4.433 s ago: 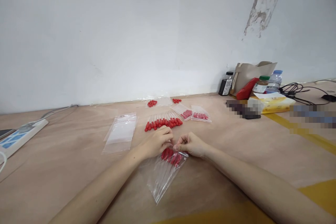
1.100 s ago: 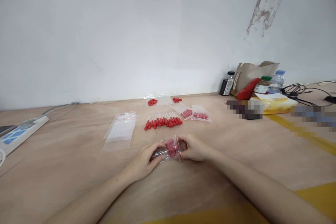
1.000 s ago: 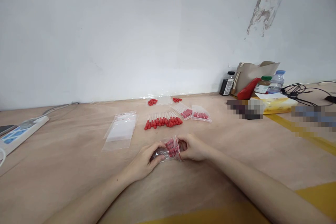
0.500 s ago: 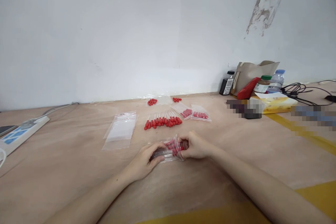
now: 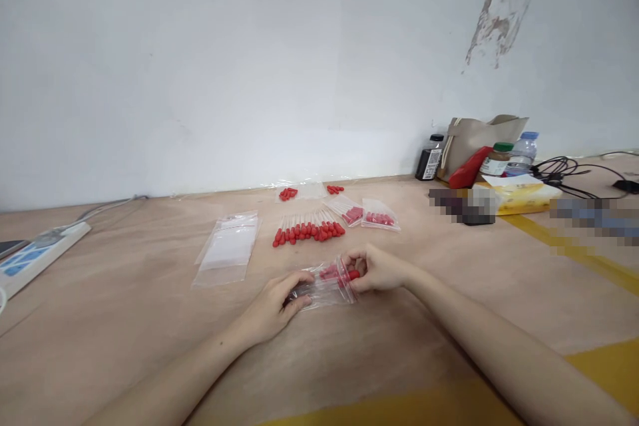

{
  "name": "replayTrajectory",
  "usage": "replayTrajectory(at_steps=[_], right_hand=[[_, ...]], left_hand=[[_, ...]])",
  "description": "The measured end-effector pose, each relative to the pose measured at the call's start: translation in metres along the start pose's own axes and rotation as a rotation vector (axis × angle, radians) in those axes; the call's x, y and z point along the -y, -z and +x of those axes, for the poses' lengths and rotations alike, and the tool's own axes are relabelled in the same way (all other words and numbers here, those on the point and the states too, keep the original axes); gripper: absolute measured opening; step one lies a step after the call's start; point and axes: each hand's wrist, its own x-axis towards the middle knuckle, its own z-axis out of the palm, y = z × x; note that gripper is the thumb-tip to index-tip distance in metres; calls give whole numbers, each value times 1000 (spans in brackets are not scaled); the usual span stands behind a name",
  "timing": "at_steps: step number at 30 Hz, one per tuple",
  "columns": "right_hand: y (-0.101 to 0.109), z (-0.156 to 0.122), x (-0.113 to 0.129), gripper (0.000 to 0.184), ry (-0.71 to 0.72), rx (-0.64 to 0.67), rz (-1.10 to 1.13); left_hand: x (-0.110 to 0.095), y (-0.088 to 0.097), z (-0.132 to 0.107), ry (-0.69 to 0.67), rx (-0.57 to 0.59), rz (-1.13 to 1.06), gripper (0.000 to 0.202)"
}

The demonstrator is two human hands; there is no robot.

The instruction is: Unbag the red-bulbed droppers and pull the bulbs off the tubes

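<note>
My left hand (image 5: 279, 305) pinches the closed end of a clear zip bag (image 5: 324, 291) between thumb and fingers. Inside that bag lie red-bulbed droppers (image 5: 329, 272). At the bag's mouth, on the right, the fingers of my right hand (image 5: 377, 271) are closed round a dropper (image 5: 355, 275) whose red bulb pokes out of the opening; its stem is hard to make out. A row of loose droppers (image 5: 308, 231) lies just beyond my hands, red bulbs toward me. To its right rest two filled zip bags (image 5: 381, 218).
Flat unused zip bags (image 5: 227, 249) lie to the left. More red bulbs (image 5: 288, 194) are near the wall. A power strip (image 5: 47, 256) sits at far left. Bottles (image 5: 430, 158), a beige bag (image 5: 482, 140), a yellow tissue pack (image 5: 529, 198) and black cables (image 5: 562, 173) stand at right.
My right hand has shifted slightly right and up, and the red bulb at its fingers now shows past the bag's mouth. The bag looks flatter; my left hand has stayed nearly still.
</note>
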Motion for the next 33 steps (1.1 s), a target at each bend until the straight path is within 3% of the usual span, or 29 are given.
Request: replayTrajectory(at_steps=[4, 10, 17, 20, 24, 28, 33], right_hand=[[23, -3, -5, 37, -133, -43, 234], [42, -7, -13, 28, -178, -86, 436], [64, -15, -13, 23, -201, -119, 422], [88, -30, -6, 23, -148, -225, 358], [112, -43, 9, 20, -15, -562, 320], [98, -19, 14, 25, 245, -823, 153], [64, 46, -10, 23, 283, -970, 148]], left_hand=[[1, 0, -1, 2, 8, -2, 27], [4, -1, -2, -3, 0, 14, 26], [5, -2, -2, -14, 5, -4, 24], [4, -2, -2, -16, 2, -19, 25], [2, -1, -1, -24, 7, -22, 25], [1, 0, -1, -31, 4, -22, 25], [3, -1, -1, -56, -7, -10, 23]])
